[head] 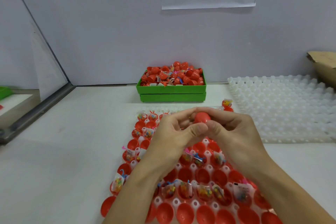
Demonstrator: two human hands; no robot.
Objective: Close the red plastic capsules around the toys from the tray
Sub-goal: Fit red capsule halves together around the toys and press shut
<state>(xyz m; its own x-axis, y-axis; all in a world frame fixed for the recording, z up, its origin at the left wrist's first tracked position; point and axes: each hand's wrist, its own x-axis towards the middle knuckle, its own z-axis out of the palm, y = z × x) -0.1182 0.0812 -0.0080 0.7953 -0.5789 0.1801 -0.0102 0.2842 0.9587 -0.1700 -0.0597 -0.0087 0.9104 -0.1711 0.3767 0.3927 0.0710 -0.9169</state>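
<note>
Both hands meet above the middle of the white holder tray. My left hand and my right hand together grip one red capsule, thumbs pressed side by side under it. Whether its halves are fully joined is hidden by the fingers. Rows of the tray hold empty red capsule halves alternating with halves that carry small bagged toys. My forearms cover part of the tray.
A green bin heaped with red capsules and toy bags stands against the back wall. An empty white holder tray lies at the right, with a cardboard box behind it. A metal-edged partition borders the left.
</note>
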